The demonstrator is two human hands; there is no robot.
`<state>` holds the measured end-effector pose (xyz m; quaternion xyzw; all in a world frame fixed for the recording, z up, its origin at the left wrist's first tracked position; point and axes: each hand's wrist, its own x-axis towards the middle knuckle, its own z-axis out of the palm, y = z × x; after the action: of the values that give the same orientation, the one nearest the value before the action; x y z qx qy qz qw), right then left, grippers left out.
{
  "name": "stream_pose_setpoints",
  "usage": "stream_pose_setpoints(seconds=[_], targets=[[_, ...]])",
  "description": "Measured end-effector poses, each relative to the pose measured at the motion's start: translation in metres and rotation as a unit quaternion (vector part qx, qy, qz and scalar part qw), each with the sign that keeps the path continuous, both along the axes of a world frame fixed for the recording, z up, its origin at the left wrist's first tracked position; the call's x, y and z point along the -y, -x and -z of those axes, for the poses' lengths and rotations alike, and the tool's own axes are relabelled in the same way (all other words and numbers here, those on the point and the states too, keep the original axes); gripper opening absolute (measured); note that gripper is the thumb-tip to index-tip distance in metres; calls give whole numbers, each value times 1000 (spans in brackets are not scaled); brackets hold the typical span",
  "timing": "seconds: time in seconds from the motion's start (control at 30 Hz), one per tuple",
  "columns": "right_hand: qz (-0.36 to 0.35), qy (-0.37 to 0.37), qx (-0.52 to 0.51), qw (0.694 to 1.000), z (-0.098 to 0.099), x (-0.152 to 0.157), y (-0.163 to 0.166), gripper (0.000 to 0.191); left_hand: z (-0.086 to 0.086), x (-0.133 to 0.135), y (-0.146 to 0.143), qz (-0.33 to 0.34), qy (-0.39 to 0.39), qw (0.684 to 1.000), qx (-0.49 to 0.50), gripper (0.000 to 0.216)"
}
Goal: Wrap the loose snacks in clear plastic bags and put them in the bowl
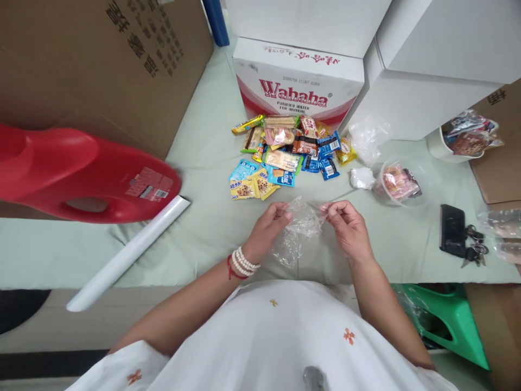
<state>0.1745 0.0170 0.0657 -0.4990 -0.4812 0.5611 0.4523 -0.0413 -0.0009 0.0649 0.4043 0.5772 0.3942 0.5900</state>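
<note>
A crumpled clear plastic bag (299,228) is stretched between my two hands, just above the front of the cloth-covered table (211,244). My left hand (271,228) pinches its left side, thumb against fingers. At the upper right edge of the bag, my right hand (345,225) grips the film between thumb and fingertips. Beyond my hands lies a pile of small wrapped snacks (285,160), with blue, yellow and brown packets. Yellow cookie packets (244,189) lie closest to my left hand. No snack shows inside the bag.
Behind the snacks stands a Wahaha carton (299,81). A red jug (89,174) and a white roll (130,252) occupy the left. To the right are a clear tub (401,182) with packets, a white container (456,152), a phone (452,231) and keys (474,252). A green stool (459,326) stands below.
</note>
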Motion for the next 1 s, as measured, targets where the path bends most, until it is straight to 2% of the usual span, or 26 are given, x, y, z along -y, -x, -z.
stream_pose_setpoints(seconds=[0.07,0.13,0.2,0.27,0.33,0.4,0.47,0.53,0.57,0.63,0.7,0.73,0.8,0.9,0.97,1.0], targets=[[-37,-37,20,998,-8,2,5,24,-3,-15,-10,6,-21,997,-72,43],[-27,-72,44,996,-12,5,6,22,-3,-32,-19,10,-26,996,-89,35],[45,-94,57,993,-10,9,1,22,-3,-47,-23,-24,-1,1000,-19,35],[110,-80,59,989,-4,15,-10,24,-5,-54,-22,-79,26,994,71,31],[112,-40,70,990,1,20,-23,27,-9,-55,-20,-96,20,989,110,27],[100,-28,97,990,2,22,-34,32,-14,-50,-19,-67,-27,994,85,24],[99,-63,129,985,-4,18,-36,43,-21,-43,-23,-5,-94,995,20,23],[83,-103,173,976,-14,8,-31,53,-27,-35,-30,65,-167,982,-59,23],[57,-108,196,973,-18,2,-27,53,-31,-32,-33,97,-198,971,-92,23],[-2,-86,228,970,-23,-13,-19,41,-38,-27,-36,139,-244,951,-131,23],[-22,-56,223,973,-21,-24,-17,30,-43,-22,-32,137,-265,943,-146,23],[-8,-47,210,976,-17,-28,-19,28,-44,-19,-26,116,-266,945,-150,22],[54,-39,172,983,-5,-29,-25,27,-37,-10,-9,48,-251,953,-160,19],[105,-6,103,989,18,-15,-35,27,-9,11,25,-39,-188,966,-174,16],[87,24,88,992,31,-2,-36,29,12,28,44,-27,-125,969,-212,16],[72,34,91,993,35,4,-35,29,20,35,51,-10,-112,961,-253,28]])
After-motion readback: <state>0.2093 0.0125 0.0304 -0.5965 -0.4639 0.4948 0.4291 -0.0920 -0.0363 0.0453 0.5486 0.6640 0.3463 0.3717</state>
